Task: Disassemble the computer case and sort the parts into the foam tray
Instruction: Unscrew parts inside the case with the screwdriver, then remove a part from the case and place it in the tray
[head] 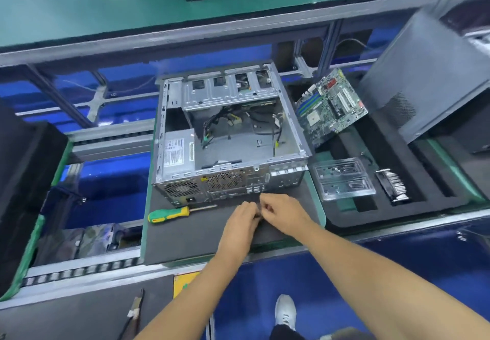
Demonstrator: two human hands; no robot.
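A person's left hand (242, 217) and right hand (281, 211) meet over a dark mat (191, 236) on the worktop, just in front of the opened computer case (228, 138). Both grips are curled together around something small and dark — too blurred to identify, and which hand pinches it cannot be told. The case lies on its side, panel off, its power supply (177, 152) and loose cables (225, 124) inside. A green-and-yellow screwdriver (169, 214) lies on the mat left of the hands. To the right, the black foam tray (437, 196) holds a tilted motherboard (331, 108), a clear plastic insert (344, 179) and a finned part (392, 184) (each in a separate slot).
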